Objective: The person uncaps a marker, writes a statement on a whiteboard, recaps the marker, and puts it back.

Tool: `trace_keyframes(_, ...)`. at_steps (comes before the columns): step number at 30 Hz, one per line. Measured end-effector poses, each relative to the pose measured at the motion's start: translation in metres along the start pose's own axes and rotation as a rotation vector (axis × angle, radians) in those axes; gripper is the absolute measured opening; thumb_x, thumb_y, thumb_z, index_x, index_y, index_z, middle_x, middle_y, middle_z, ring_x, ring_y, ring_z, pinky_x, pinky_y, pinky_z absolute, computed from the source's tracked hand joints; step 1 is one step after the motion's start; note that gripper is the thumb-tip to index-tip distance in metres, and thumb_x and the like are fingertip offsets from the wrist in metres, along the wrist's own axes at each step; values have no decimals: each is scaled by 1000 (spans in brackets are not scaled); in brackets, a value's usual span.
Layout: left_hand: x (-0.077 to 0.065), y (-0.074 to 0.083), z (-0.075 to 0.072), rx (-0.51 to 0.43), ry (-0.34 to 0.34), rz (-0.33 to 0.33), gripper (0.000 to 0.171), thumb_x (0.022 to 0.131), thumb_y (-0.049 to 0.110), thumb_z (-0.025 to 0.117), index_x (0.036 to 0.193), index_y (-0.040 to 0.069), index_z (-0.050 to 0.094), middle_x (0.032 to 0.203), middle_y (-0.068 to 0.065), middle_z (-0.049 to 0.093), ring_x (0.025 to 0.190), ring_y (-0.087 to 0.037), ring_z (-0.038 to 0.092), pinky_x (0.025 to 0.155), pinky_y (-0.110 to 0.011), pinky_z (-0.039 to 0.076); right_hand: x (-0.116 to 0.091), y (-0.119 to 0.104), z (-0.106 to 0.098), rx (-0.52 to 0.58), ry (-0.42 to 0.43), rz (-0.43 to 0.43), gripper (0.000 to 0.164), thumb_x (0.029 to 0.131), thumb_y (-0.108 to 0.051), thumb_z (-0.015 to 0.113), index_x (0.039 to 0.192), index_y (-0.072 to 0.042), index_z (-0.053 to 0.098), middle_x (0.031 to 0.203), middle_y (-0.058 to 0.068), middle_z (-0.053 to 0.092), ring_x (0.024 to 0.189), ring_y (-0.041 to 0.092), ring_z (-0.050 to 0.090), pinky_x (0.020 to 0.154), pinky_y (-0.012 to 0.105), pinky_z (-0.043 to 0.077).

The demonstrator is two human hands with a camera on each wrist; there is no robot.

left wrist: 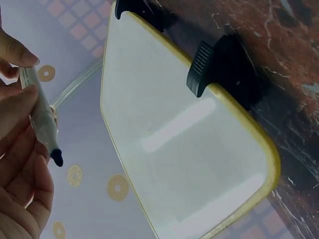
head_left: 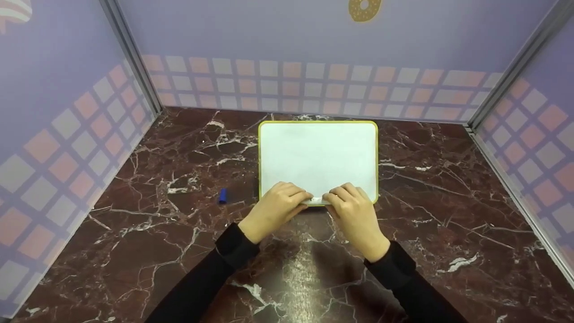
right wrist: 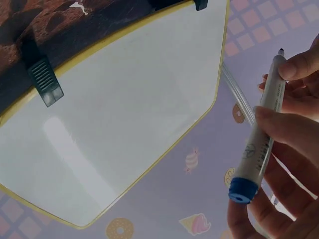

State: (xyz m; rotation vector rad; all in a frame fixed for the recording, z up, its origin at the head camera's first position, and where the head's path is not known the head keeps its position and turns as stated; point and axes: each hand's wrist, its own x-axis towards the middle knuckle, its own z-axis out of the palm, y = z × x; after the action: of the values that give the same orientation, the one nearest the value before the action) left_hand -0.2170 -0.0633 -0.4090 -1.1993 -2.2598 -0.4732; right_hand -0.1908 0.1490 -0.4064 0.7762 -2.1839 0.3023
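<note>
A white marker (head_left: 316, 198) lies crosswise between both hands, in front of the whiteboard's lower edge. Its dark blue tip (left wrist: 57, 157) is bare and points toward the left side; a blue end plug (right wrist: 243, 190) closes the other end. My left hand (head_left: 279, 202) pinches the barrel near the tip, while my right hand (head_left: 354, 213) grips it toward the plug, thumb along the barrel. Behind them is the blank whiteboard (head_left: 318, 157), with a yellow frame. The blue marker cap (head_left: 223, 196) sits apart on the table, left of the board.
Black clips (left wrist: 199, 69) hold the board's lower edge at the table. The dark red marbled table (head_left: 134, 233) is bounded by lilac panels with checks (head_left: 314, 85) at the back and both sides, joined by grey metal posts (head_left: 134, 58).
</note>
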Motion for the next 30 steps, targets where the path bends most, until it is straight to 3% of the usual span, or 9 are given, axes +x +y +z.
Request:
trace_keyframes(3, 0, -1, -3, -14, 21, -31, 18, 89, 13, 72, 105, 6, 73, 100, -6, 75, 91, -20, 68, 86, -33, 57, 1, 5, -2, 146, -28, 103, 45, 67, -12, 90, 108, -6, 73, 99, 9, 71, 92, 25, 63, 80, 38, 56)
trace_keyframes(7, 1, -3, -7, -38, 103, -97, 20, 89, 12, 72, 107, 6, 73, 100, -5, 75, 91, -20, 68, 86, -34, 56, 4, 18, -5, 444, -48, 320, 73, 67, -13, 91, 134, -8, 62, 114, 14, 66, 99, 26, 62, 88, 44, 57)
trace_keyframes(12, 1, -2, -6, -109, 214, -150, 22, 88, 12, 74, 110, 6, 73, 101, -5, 74, 92, -20, 67, 87, -33, 55, 6, 27, 0, 768, -106, 518, 63, 75, -9, 86, 133, -8, 62, 120, 10, 66, 92, 21, 64, 82, 34, 59)
trace_keyframes(18, -1, 2, 3, -152, 239, -168, 22, 86, 13, 75, 108, 6, 74, 100, -5, 74, 91, -20, 67, 86, -32, 56, 10, 18, 16, 1173, -155, 616, 46, 84, 2, 75, 129, 2, 63, 123, 22, 62, 99, 22, 65, 88, 29, 59)
trace_keyframes(20, -2, 3, 6, -170, 238, -174, 23, 87, 13, 75, 108, 6, 74, 100, -5, 74, 91, -19, 67, 86, -32, 56, 11, 13, 22, 1251, -132, 622, 44, 87, 2, 71, 130, 4, 62, 116, 22, 62, 102, 22, 63, 89, 29, 58)
trace_keyframes(24, -2, 2, 6, -193, 240, -184, 23, 88, 14, 75, 109, 6, 73, 101, -6, 74, 92, -20, 68, 86, -32, 57, 14, 5, 32, 1346, -57, 607, 34, 90, 3, 67, 123, 9, 64, 108, 10, 64, 99, 19, 63, 86, 27, 58)
trace_keyframes(26, -1, -2, 3, -208, 242, -201, 26, 87, 15, 75, 110, 4, 73, 103, -8, 74, 95, -21, 69, 89, -32, 57, 18, 2, 36, 1349, -5, 583, 27, 90, 3, 66, 115, 12, 65, 102, 5, 66, 90, 16, 65, 80, 26, 59)
trace_keyframes(30, 1, -20, -8, -240, 266, -303, 34, 89, 16, 72, 118, -1, 68, 117, -16, 71, 109, -29, 67, 102, -37, 54, 29, 5, 42, 1296, 132, 565, 15, 90, 5, 66, 99, 16, 63, 93, 3, 68, 77, 12, 67, 74, 25, 60)
